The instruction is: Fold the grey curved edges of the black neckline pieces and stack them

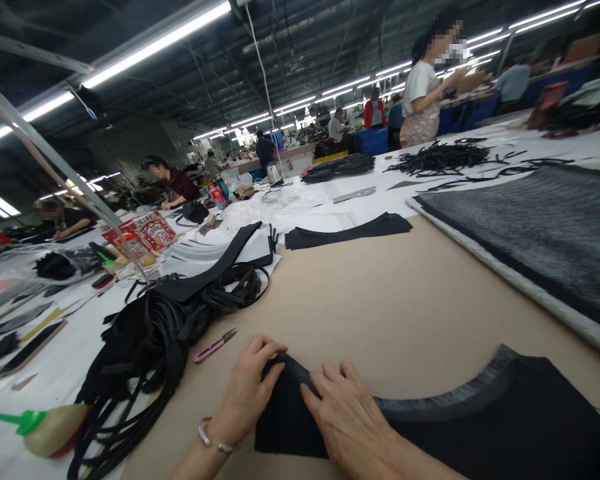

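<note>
A dark curved fabric piece (510, 427) lies on the tan board (380, 293), with a greyish band along its curved upper edge. My left hand (245, 387), with a silver bracelet at the wrist, pinches the piece's upper left corner between thumb and fingers. Close beside it, my right hand (353, 417) grips the same upper edge, its thumb on the cloth and its fingers curled over the edge. Left of my left hand rest pink-handled thread snips (215, 346), apart from it.
A heap of black strips (160, 327) lies at left, near a squeeze bottle (55, 427) with a green nozzle. Cut black pieces (347, 231) lie at the board's far edge. A grey fabric stack (540, 227) is at right. Several people work beyond.
</note>
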`<state>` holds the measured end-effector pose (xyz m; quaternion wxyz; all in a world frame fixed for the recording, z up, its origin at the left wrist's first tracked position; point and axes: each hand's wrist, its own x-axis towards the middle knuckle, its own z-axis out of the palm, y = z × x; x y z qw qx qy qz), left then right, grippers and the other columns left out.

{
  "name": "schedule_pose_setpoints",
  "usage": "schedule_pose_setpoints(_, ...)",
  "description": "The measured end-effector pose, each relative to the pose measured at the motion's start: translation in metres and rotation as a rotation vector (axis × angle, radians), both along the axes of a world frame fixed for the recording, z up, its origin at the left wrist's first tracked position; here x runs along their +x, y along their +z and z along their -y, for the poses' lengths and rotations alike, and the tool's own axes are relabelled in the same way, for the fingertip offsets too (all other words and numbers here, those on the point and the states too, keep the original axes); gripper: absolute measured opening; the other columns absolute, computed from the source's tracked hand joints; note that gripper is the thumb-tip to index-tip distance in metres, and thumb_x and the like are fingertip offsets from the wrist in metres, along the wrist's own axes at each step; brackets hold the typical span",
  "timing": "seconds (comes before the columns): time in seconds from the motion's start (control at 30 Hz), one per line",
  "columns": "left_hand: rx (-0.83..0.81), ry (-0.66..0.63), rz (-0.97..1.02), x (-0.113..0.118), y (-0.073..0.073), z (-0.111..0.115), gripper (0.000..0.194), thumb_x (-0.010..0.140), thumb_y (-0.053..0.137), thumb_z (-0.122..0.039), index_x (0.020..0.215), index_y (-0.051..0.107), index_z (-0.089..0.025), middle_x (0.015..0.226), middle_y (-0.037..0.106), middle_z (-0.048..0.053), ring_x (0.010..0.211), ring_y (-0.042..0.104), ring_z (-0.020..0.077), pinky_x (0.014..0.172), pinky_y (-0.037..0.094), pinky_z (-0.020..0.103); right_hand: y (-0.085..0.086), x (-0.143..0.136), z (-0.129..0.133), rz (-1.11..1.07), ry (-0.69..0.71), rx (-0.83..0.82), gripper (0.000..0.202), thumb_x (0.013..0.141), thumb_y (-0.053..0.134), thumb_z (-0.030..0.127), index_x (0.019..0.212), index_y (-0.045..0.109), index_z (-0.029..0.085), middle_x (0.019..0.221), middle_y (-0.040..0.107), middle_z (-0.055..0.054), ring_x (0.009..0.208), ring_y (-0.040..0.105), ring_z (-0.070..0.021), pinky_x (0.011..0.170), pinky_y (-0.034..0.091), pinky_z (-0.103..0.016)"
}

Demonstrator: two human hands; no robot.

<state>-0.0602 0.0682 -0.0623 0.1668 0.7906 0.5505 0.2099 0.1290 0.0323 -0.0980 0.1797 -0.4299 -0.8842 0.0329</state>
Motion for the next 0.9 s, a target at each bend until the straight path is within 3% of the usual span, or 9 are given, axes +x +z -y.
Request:
schedule_pose_setpoints(0.07, -0.066, -0.065, -0.072, 0.001, 0.009, -0.008, 0.029, 0.084, 0.049, -0.014, 0.109, 0.059, -0.024, 0.110, 0.057, 0.006, 0.108, 0.049, 0.0205, 0.095, 0.039, 0.037, 0.009, -0.003, -0.005, -0.020, -0.023, -0.099, 0.014, 0.083, 0.051, 0.014, 0.089, 0.063, 0.020, 0.093, 0.059, -0.005, 0.090, 0.050, -0.0224, 0.081, 0.034, -0.041)
schedule_pose_setpoints(0.17, -0.184, -0.196, -0.180, 0.002, 0.019, -0.020, 0.036, 0.079, 0.053, -0.013, 0.112, 0.059, -0.026, 0.116, 0.058, 0.004, 0.113, 0.046, 0.0215, 0.098, 0.033, 0.039, 0.021, -0.007, -0.010, -0.130, -0.099, -0.214, 0.019, 0.085, 0.048, 0.014, 0.098, 0.060, 0.021, 0.100, 0.060, -0.005, 0.094, 0.051, -0.0234, 0.080, 0.035, -0.040)
schedule_pose_setpoints(0.27, -0.250, -0.247, -0.236, 0.002, 0.023, -0.031, 0.033, 0.073, 0.059, -0.015, 0.104, 0.062, -0.026, 0.104, 0.063, 0.001, 0.105, 0.049, 0.0220, 0.092, 0.032, 0.038, 0.025, -0.014, -0.015, -0.213, -0.190, -0.318, 0.027, 0.084, 0.050, 0.015, 0.109, 0.057, 0.020, 0.104, 0.062, -0.006, 0.099, 0.052, -0.0240, 0.085, 0.035, -0.040)
schedule_pose_setpoints(0.47, -0.292, -0.305, -0.309, 0.002, 0.025, -0.047, 0.014, 0.069, 0.065, -0.018, 0.081, 0.067, -0.025, 0.090, 0.061, 0.000, 0.095, 0.050, 0.0208, 0.085, 0.029, 0.035, 0.019, -0.026, -0.029, -0.246, -0.286, -0.448, 0.023, 0.078, 0.056, 0.016, 0.100, 0.059, 0.019, 0.100, 0.065, -0.005, 0.100, 0.054, -0.0255, 0.088, 0.034, -0.042)
schedule_pose_setpoints(0.63, -0.262, -0.330, -0.282, -0.002, 0.023, -0.048, 0.013, 0.077, 0.060, -0.019, 0.080, 0.070, -0.026, 0.092, 0.063, -0.001, 0.096, 0.052, 0.0184, 0.086, 0.028, 0.034, 0.018, -0.027, -0.031, -0.225, -0.261, -0.441, 0.018, 0.078, 0.053, 0.013, 0.093, 0.062, 0.019, 0.093, 0.066, -0.004, 0.094, 0.057, -0.0240, 0.085, 0.036, -0.039)
schedule_pose_setpoints(0.9, -0.100, -0.342, -0.276, -0.007, 0.016, -0.032, 0.030, 0.084, 0.053, -0.012, 0.090, 0.071, -0.034, 0.094, 0.064, -0.001, 0.098, 0.051, 0.0178, 0.095, 0.020, 0.040, 0.011, -0.027, -0.020, -0.259, -0.220, -0.353, 0.026, 0.081, 0.045, 0.002, 0.093, 0.063, 0.017, 0.095, 0.061, -0.005, 0.091, 0.055, -0.0185, 0.083, 0.042, -0.029)
